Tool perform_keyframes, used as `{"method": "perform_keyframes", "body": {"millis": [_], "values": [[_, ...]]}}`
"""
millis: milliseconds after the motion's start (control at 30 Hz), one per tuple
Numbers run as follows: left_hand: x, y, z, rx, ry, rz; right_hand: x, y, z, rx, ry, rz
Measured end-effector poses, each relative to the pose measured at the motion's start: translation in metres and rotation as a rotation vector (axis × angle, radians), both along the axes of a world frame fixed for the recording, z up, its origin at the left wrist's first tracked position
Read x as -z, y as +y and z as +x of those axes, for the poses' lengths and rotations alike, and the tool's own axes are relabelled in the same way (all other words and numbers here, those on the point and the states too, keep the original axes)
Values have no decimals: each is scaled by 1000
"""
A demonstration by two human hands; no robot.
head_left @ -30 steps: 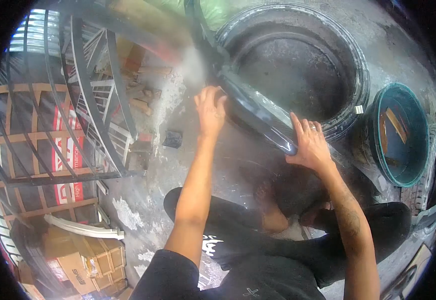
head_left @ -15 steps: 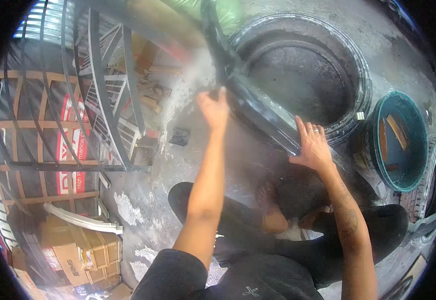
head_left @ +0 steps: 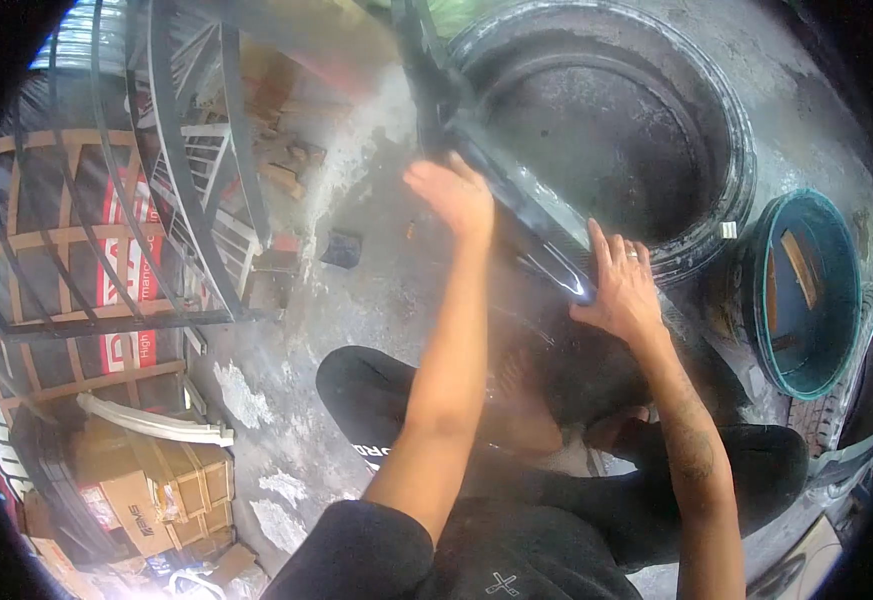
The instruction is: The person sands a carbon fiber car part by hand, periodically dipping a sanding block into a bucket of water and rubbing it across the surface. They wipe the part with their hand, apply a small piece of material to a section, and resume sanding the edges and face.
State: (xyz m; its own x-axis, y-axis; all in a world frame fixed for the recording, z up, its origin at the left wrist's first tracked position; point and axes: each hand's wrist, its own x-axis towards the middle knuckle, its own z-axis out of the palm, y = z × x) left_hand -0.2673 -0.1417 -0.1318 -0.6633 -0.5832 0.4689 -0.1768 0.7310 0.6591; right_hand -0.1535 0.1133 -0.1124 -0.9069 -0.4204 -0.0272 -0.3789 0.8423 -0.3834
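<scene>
A long, dark trim piece [head_left: 531,215] with a glossy lower edge and a patterned strip on top slants across the near-left rim of a round black tub [head_left: 746,150]. My right hand [head_left: 624,285], a ring on one finger, grips its near end, fingers over the top and thumb underneath. My left hand [head_left: 456,195] is at the trim's left edge, further up, with its fingers stretched out and palm turned toward the edge. The trim's far end bends upward past the tub and leaves the view at the top.
To the right stands a teal basin [head_left: 809,375] with water and brown pieces inside. Black metal frames [head_left: 196,170] lean at the left, above cardboard boxes [head_left: 146,510] and a pale curved strip [head_left: 156,422]. My crossed legs [head_left: 376,385] are below my arms on the stained concrete floor.
My left hand has shifted slightly right and turned, its fingers now pointing up and left. My right hand keeps its grip on the trim's end. The view has shifted slightly.
</scene>
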Motion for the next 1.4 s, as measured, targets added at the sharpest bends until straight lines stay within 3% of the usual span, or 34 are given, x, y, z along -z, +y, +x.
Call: {"method": "perform_keyframes", "body": {"millis": [33,67,133,200,233,267,333,467,533,600,733,767,900,933,1000,1067,1133,1200,1233,1267,1400], "values": [[29,-19,-26,-111,88,-344,-2,-1,1,5,17,-2],[14,-26,-36,-64,43,-145,-4,-2,2,11,34,-6],[25,-24,-41,-193,86,-393,-3,-3,6,2,7,-16],[48,-22,-15,-111,81,-553,-4,-3,3,25,34,21],[10,6,16,31,44,64,0,-2,2,19,20,-9],[0,12,27,65,11,193,-2,-2,-2,23,22,-5],[35,-20,-8,10,70,-413,-2,-4,1,25,30,9],[17,-38,-43,-16,79,-102,-1,-6,2,12,15,-16],[41,-24,-18,-50,100,-360,-5,-7,-2,16,21,-6],[13,17,38,42,-52,61,-2,-7,1,27,-14,28],[30,-34,-33,14,104,-177,-6,-12,1,44,-39,47],[-7,-38,-36,41,-38,33,-7,-11,2,32,-23,33],[40,-3,3,-35,126,-128,-1,-9,3,24,14,58],[17,13,37,110,69,116,-5,-11,0,22,24,59],[14,10,24,52,27,76,-8,-14,2,30,-8,70],[26,-33,-27,0,47,-200,-6,-13,1,17,-16,68],[23,-40,-40,4,-36,-104,-4,-12,3,19,23,26],[39,-27,-33,-89,159,-213,1,-12,5,21,69,35],[14,-4,6,18,72,28,0,-12,3,20,56,53],[16,12,30,54,123,17,-1,-10,2,18,36,75],[14,-30,-15,111,109,-77,-4,-14,0,28,17,63]]}}
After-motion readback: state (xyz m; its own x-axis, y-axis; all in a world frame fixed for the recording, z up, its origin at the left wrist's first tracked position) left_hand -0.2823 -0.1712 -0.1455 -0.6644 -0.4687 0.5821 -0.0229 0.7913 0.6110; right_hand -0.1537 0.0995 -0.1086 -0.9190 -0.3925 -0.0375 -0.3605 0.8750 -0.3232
